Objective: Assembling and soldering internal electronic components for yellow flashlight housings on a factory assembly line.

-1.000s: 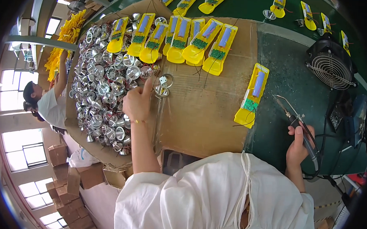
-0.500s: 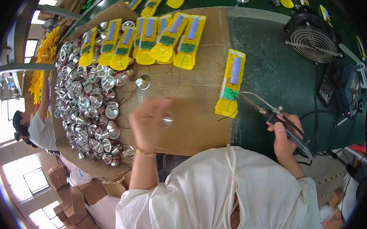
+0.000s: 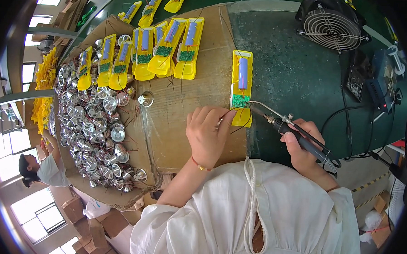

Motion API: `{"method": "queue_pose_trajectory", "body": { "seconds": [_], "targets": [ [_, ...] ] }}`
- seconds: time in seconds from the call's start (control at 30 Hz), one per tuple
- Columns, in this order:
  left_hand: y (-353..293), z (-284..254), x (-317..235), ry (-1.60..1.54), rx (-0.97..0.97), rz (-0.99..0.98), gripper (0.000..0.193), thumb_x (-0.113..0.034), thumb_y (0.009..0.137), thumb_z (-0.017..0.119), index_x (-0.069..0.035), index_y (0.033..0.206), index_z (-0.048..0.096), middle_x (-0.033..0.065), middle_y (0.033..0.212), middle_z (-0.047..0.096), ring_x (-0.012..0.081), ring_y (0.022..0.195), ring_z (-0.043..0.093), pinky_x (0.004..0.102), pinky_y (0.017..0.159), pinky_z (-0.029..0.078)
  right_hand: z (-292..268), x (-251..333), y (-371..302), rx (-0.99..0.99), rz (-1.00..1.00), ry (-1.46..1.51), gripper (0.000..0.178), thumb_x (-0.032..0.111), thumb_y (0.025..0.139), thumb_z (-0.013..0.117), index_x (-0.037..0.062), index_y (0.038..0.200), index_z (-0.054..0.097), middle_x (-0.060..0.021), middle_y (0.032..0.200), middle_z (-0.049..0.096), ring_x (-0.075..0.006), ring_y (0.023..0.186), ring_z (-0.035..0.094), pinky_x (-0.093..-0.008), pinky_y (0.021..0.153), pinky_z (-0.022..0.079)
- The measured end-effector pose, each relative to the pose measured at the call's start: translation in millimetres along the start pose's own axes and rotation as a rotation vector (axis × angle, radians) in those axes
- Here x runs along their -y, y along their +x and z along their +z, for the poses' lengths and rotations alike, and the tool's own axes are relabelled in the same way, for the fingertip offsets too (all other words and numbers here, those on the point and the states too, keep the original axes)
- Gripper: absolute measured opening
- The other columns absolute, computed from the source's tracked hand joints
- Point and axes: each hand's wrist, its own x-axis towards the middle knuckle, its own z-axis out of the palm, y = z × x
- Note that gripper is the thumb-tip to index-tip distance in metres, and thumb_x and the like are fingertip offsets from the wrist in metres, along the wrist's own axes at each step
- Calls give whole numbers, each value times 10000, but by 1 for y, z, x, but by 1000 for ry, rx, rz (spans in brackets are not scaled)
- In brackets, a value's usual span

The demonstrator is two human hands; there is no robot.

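My right hand [image 3: 303, 157] is closed around a soldering iron [image 3: 308, 146] with a thin curved metal tube along it. The iron's tip reaches the green circuit board [image 3: 240, 100] in a yellow plastic housing [image 3: 236, 69], which also carries a blue cylindrical battery [image 3: 243, 75]. Just left of the board's lower end, my left hand [image 3: 207, 134] pinches a lamp reflector with wires. Fingers hide most of the reflector; only a small shiny bit shows. One dark wire runs from the fingertips toward the board. Whether the tip touches the board I cannot tell.
A big heap of silver lamp reflectors [image 3: 92, 126] covers the cardboard [image 3: 184, 140] at left, with one loose reflector [image 3: 145, 99] beside it. Several yellow housings [image 3: 185, 69] lie behind. A fan [image 3: 332, 30] stands far right. Another person [image 3: 52, 168] is at left.
My left hand has moved right with the reflector, up to the housing. The iron's tip has come to the circuit board. The whole view has shifted slightly.
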Motion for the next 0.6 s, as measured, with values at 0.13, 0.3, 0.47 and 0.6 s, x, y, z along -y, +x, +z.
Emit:
{"method": "queue_pose_trajectory", "body": {
  "seconds": [0.13, 0.3, 0.47, 0.6],
  "targets": [
    [0, 9, 7, 21, -58, 78, 110, -69, 690, 701, -58, 713, 595, 29, 721, 590, 189, 639, 523, 297, 619, 383, 1, 0, 1, 4, 50, 33, 122, 45, 797, 571, -27, 863, 499, -108, 662, 588, -152, 638, 559, -275, 598, 465],
    [-5, 12, 10, 95, -89, 199, 141, -71, 669, 714, -69, 729, 586, 16, 765, 598, 171, 664, 533, 296, 651, 378, 2, -8, -1, -25, 79, 37, 179, 100, 790, 633, -18, 878, 530, -72, 698, 615, -91, 575, 572, -230, 533, 460],
    [-6, 12, 11, 86, -75, 176, 143, -62, 667, 711, -69, 731, 583, 19, 773, 601, 170, 666, 536, 297, 657, 378, 3, -9, 0, -42, 63, 74, 187, 103, 786, 636, -19, 883, 533, -69, 692, 615, -92, 571, 572, -228, 529, 457],
    [-6, 12, 11, 70, -74, 157, 136, -52, 671, 705, -68, 725, 582, 22, 769, 604, 168, 660, 537, 295, 660, 380, 4, -10, 1, -14, 76, 66, 171, 88, 772, 643, -19, 854, 538, -87, 694, 611, -107, 586, 579, -235, 525, 457]
  ]
}}
